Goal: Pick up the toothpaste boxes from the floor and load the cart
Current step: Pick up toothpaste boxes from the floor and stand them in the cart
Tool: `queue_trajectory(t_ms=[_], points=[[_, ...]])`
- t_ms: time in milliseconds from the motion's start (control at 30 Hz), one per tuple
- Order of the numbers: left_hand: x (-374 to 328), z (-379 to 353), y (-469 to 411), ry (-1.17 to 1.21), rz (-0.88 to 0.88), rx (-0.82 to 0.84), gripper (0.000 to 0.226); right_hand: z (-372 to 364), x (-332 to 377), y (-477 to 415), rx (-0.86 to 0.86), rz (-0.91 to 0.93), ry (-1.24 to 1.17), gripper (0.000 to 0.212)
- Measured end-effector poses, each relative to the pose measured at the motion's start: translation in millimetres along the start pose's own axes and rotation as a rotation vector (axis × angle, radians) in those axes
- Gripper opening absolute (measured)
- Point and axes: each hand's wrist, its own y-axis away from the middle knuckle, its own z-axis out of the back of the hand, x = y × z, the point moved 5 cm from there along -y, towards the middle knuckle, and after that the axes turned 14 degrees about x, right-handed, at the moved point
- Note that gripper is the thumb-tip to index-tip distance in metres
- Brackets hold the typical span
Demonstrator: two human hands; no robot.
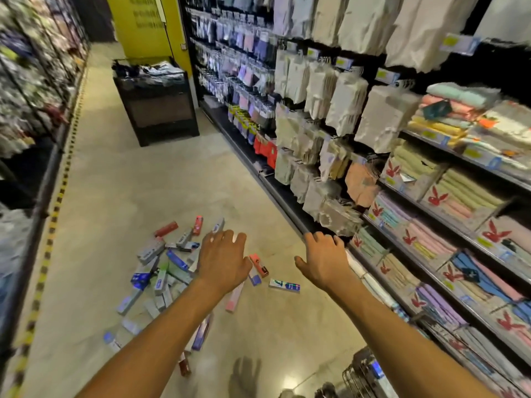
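Observation:
Several toothpaste boxes (161,271) lie scattered in a loose pile on the shop floor, grey, blue, red and pink. One white-and-blue box (284,285) lies apart to the right. My left hand (222,258) is stretched out above the right side of the pile, fingers spread, holding nothing. My right hand (323,259) is held out over the floor near the shelf base, also open and holding nothing. The wire cart (362,372) shows only partly at the bottom right edge, with something blue inside.
Shelves of towels and hanging packets (402,196) run along the right. A dark display bin (156,101) stands in the aisle further ahead. Racks with a yellow-black floor stripe (54,214) line the left. Bare floor lies between the pile and the bin.

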Motion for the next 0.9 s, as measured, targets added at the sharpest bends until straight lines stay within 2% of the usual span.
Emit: queue_trajectory(t_ms=[233, 467, 600, 700, 900], points=[[29.3, -18.8, -73.3, 0.001, 0.031, 0.098, 0.050, -12.3, 6.2, -86.7, 0.020, 0.020, 0.022, 0.052], [29.8, -36.9, -199.7, -0.070, -0.042, 0.124, 0.044, -21.6, -26.3, -198.2, 0.092, 0.025, -0.014, 0.054], [30.0, -52.9, -267.8, -0.016, -0.013, 0.165, 0.041, -31.7, -37.6, -268.6, 0.153, 0.070, -0.001, 0.055], [33.6, -87.9, -326.0, 0.037, -0.004, 0.190, 0.034, -54.6, -47.8, -329.3, 0.195, 0.071, -0.003, 0.058], [54.0, -227.7, -436.9, 0.110, 0.103, 0.362, 0.046, -169.3, -80.5, -433.2, 0.291, 0.035, -0.042, 0.068]])
